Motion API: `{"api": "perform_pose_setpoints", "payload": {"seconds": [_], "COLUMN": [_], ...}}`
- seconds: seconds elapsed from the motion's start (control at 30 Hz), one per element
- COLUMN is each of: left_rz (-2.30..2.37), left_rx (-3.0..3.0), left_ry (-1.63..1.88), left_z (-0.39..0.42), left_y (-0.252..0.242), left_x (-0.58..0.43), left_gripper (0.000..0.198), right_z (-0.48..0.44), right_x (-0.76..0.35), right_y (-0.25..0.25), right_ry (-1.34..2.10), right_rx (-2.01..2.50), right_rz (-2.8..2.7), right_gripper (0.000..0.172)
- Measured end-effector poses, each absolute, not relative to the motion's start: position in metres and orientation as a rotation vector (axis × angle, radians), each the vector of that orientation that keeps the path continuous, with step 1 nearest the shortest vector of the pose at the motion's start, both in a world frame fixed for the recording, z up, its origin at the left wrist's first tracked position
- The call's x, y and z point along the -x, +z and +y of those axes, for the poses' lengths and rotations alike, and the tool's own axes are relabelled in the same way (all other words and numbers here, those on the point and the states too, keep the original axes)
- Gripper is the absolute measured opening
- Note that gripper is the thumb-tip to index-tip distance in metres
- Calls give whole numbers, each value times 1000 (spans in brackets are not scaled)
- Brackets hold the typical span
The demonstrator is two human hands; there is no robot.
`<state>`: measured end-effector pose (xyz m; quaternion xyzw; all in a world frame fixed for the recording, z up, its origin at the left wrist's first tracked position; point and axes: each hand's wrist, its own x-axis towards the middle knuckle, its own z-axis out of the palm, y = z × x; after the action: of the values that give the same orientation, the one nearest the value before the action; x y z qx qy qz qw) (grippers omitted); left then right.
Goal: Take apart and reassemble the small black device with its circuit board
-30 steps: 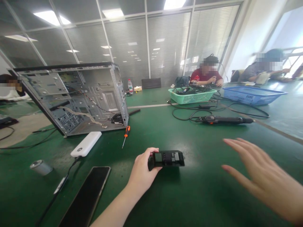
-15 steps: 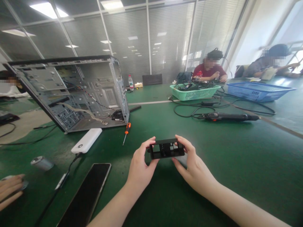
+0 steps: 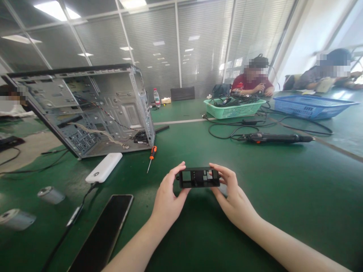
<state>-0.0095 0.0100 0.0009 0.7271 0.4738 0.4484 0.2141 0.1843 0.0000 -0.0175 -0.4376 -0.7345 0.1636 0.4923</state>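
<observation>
A small black rectangular frame with open windows is held up just above the green table. My left hand grips its left end, thumb below and fingers on the top edge. At the right end my right hand holds it in the same way, with the thumb under the lower edge. Behind the frame and to its left, an orange and black screwdriver lies on the table.
An open computer case stands at the left. Nearer are a white power bank, a dark phone-like slab and two metal cylinders. Behind right lie a black power tool, a green basket and a blue basket. People sit beyond.
Another person's hand at the lower left has withdrawn, and a metal cylinder now shows there. The black frame has tilted slightly, and my right thumb has shifted a little to the right.
</observation>
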Motion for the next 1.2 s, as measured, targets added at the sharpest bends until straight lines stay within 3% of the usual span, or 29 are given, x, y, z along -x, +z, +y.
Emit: {"api": "perform_pose_setpoints", "payload": {"seconds": [0.27,0.77,1.2], "left_rz": [1359,1431,1348], "left_rx": [-2006,-1911,-1977], "left_ry": [1181,1140,1180], "left_z": [9,7,8], "left_y": [3,1,2], "left_x": [10,8,10], "left_gripper": [55,53,45], "right_z": [0,1,3], "right_x": [-185,-190,-191], "right_y": [-15,-19,-19], "right_ry": [391,447,462], "right_rx": [1028,1189,1132], "right_rz": [-1775,-1782,-1768], "right_gripper": [38,48,42]}}
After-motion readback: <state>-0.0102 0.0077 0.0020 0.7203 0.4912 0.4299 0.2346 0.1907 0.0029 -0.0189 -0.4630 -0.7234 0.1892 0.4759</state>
